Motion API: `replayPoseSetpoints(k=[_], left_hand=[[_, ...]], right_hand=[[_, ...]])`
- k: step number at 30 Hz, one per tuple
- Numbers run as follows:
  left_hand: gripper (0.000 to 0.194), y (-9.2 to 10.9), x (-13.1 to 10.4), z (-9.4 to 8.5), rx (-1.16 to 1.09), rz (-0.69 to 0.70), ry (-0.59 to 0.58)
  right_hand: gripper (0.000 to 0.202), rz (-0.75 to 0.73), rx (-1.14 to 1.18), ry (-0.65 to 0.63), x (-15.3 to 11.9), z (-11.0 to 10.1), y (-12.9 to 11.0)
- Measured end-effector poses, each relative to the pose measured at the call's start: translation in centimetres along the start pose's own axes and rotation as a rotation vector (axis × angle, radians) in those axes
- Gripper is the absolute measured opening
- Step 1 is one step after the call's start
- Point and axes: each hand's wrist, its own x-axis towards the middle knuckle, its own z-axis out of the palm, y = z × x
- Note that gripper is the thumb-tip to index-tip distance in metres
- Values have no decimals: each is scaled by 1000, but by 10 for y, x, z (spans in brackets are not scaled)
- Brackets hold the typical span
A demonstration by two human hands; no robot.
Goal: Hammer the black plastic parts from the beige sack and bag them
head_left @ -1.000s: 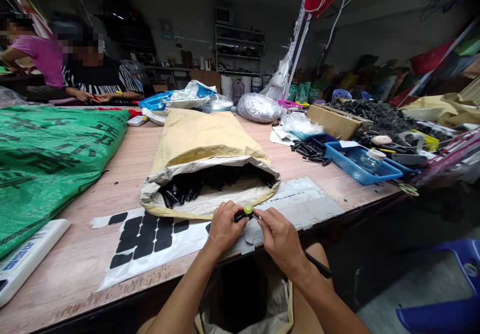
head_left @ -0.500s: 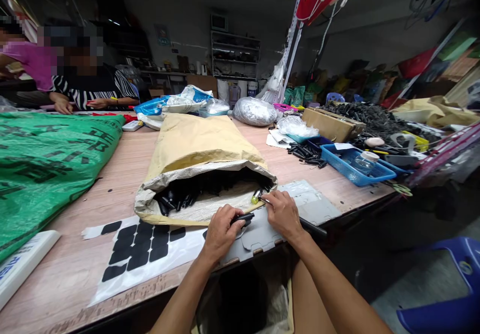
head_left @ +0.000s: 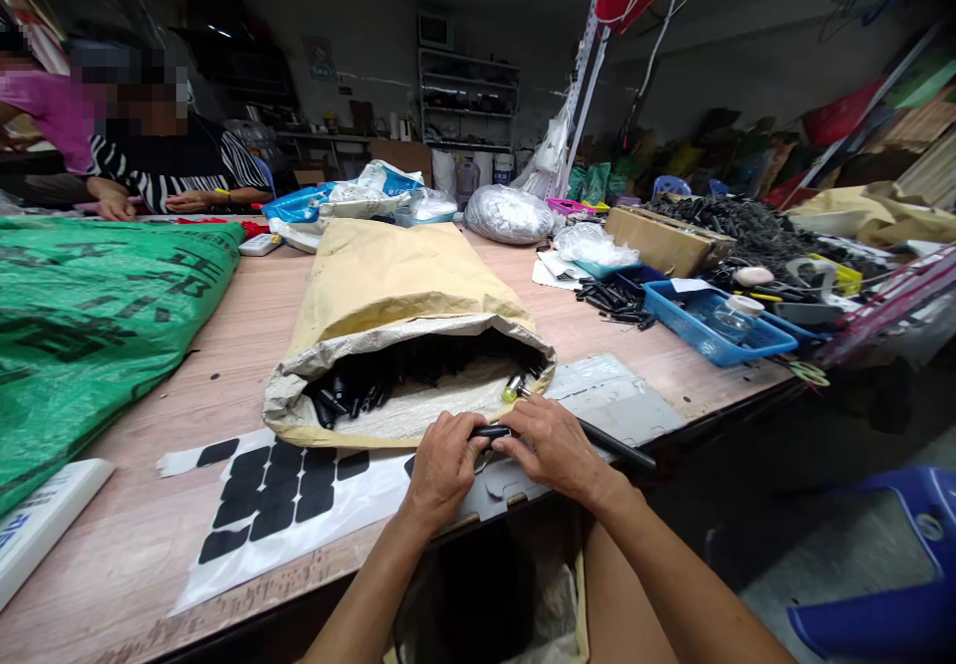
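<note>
My left hand [head_left: 446,460] is closed around a short black cylindrical part [head_left: 490,432] in front of the bag. My right hand [head_left: 557,445] meets it there, thumb and fingers pinching the right end of the same part. Just beyond my right fingers, at the bag's lip, lies a small yellow-green and metal item [head_left: 513,387]; its kind is unclear. A tan woven bag [head_left: 403,271] lies on its side, mouth towards me, with many black parts [head_left: 345,400] inside. From beneath my right wrist a black rod [head_left: 623,448] sticks out over the table edge.
Left of my hands lies a white sheet with black stickers [head_left: 288,480]. A grey board [head_left: 616,397] is under my right hand. Farther right are a blue tray [head_left: 698,331], loose black parts [head_left: 616,301] and a cardboard box [head_left: 664,241]. A green sack [head_left: 112,316] and seated people are left.
My right hand has come left and down from beside the yellow-green item to the black part. Both hands now meet on it; the part has turned more level.
</note>
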Motion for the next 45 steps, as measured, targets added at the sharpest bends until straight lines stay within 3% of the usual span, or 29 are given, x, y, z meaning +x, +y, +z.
replayPoseSetpoints(k=[10, 18, 26, 38, 45], left_hand=[[16, 0, -2, 1, 41, -30, 26], [15, 4, -1, -2, -19, -34, 9], [21, 4, 0, -4, -40, -40, -53], [35, 3, 0, -3, 28, -14, -98], [36, 1, 0, -1, 74, -11, -117]], right_hand=[[13, -32, 120, 102, 7, 17, -8], [14, 5, 230, 84, -3, 8, 0], [18, 61, 295, 93, -6, 12, -1], [19, 23, 220, 10, 2, 3, -5], [25, -33, 256, 60, 1, 15, -8]])
